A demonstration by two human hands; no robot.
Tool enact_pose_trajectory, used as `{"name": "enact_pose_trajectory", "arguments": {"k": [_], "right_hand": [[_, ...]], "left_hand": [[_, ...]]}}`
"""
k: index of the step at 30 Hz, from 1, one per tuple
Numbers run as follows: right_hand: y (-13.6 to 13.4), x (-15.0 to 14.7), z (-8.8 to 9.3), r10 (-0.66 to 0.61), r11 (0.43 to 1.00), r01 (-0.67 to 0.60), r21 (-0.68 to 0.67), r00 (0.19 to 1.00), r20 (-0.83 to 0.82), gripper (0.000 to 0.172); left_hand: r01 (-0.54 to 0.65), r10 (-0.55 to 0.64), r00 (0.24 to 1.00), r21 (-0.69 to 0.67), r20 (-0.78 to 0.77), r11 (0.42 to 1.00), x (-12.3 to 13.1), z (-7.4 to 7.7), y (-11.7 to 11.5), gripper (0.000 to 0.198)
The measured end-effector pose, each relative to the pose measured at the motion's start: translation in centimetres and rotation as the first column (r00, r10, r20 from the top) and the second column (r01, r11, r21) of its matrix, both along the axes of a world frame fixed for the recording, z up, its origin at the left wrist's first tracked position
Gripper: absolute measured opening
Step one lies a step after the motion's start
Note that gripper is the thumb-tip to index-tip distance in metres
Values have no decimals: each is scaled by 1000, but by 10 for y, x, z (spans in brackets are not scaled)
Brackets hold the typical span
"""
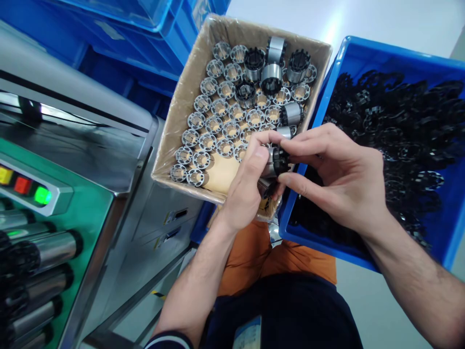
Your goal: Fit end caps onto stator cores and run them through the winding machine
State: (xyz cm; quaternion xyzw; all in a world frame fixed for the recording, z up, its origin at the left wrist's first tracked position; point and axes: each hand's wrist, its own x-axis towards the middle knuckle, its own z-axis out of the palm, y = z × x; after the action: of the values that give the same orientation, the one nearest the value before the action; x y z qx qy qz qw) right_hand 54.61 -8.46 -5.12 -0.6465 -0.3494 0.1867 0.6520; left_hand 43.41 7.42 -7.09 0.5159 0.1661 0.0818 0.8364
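My left hand (244,191) is closed around a short silver ring-shaped metal core (269,165), held over the near right corner of a lined cardboard box (173,109). A black slotted plastic end cap (281,161) sits at the core's right end. The fingertips and thumb of my right hand (350,177) pinch that cap from the right. Another dark-ended piece shows just below the core, partly hidden by my left hand. Inside the box, bare slotted metal cores (220,107) stand in rows. Several cores with black caps (298,65) lie on top of them.
To the right is a blue bin (327,97) full of loose black plastic parts (395,126). Blue crates (134,43) are at the upper left. A machine with lit buttons (42,195) and metal cylinders (58,248) on a green panel stands at left.
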Motion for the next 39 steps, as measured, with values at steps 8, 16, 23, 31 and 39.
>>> {"name": "enact_pose_trajectory", "arguments": {"k": [8,16,23,31,39], "right_hand": [[-15,32,12,42,997,-35,-67,994,103,36],[-64,90,13,238,602,316,-733,805,543,84],[-46,70,-3,342,529,251,-810,811,475,70],[-54,83,3,437,588,115,-801,787,435,56],[-72,118,-10,-116,755,281,-592,946,302,56]], "left_hand": [[24,-49,996,323,70,946,-6,3,18,35],[-98,149,989,793,10,601,-29,27,64,59],[-243,153,962,453,227,858,8,-6,24,68],[-189,150,973,233,174,954,7,7,-4,75],[-85,48,968,139,247,987,8,-6,15,66]]}}
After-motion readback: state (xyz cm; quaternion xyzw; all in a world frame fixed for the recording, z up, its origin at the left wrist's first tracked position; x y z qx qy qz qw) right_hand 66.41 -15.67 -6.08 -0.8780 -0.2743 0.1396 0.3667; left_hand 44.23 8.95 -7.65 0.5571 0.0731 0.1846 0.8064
